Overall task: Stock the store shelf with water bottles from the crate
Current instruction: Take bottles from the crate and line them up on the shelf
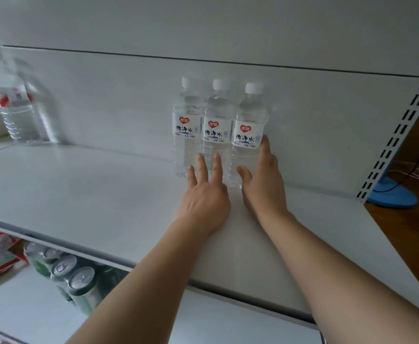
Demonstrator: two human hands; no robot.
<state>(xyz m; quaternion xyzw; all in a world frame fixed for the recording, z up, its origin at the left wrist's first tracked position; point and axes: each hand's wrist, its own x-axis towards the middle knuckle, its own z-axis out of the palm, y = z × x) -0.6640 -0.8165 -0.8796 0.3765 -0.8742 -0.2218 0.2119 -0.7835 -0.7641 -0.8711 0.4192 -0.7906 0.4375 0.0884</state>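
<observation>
Three water bottles (218, 130) stand upright in a touching row at the back of the white shelf (79, 189). Both hands are spread flat: the left hand (204, 192) touches the left and middle bottles low down, the right hand (260, 180) cups the rightmost, gripping nothing. Likely squaring the row; next comes fetching more from the crate, out of view.

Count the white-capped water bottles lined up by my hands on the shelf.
3, upright in a row at the back of the shelf: left bottle, middle bottle, right bottle. None seem hidden behind them.
</observation>
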